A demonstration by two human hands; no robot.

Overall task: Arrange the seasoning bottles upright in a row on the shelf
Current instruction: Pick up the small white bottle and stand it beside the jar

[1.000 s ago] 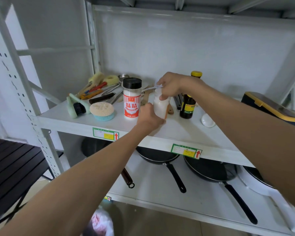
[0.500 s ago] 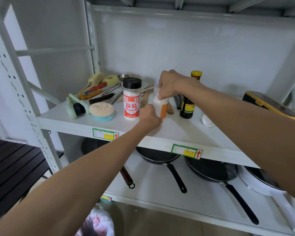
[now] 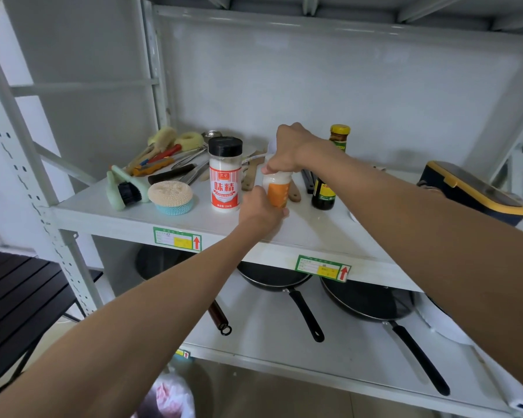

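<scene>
The fingers [image 3: 267,169] of the right hand [image 3: 290,149] are closed from above over the cap end of the small orange-labelled bottle [image 3: 277,190], while the left hand [image 3: 261,211] is wrapped around its lower body from the front-left, its fingers closed on the base. The bottle is thus clamped at both ends, its long axis upright or very nearly so. Whether the base is resting on the shelf [image 3: 308,233] or held just above it cannot be told, since the left hand hides it.

The bottle is held near the middle of the shelf, somewhat back from the front edge. Just beside it toward the left end the black-capped red-labelled shaker [image 3: 225,174] stands upright; toward the right end the dark sauce bottle [image 3: 326,188] with the yellow cap stands upright, set slightly nearer the back wall. The held bottle lies between the two, so the coming move is judged to be a short lowering and release straight down in that gap.

Room is tight sideways: either neighbour could be knocked by a withdrawing hand. Open shelf is left toward the front edge. Behind, wooden utensils [image 3: 251,176] lie flat; toward the left end, brushes [image 3: 127,190] and a scouring pad [image 3: 171,197] are crowded.
</scene>
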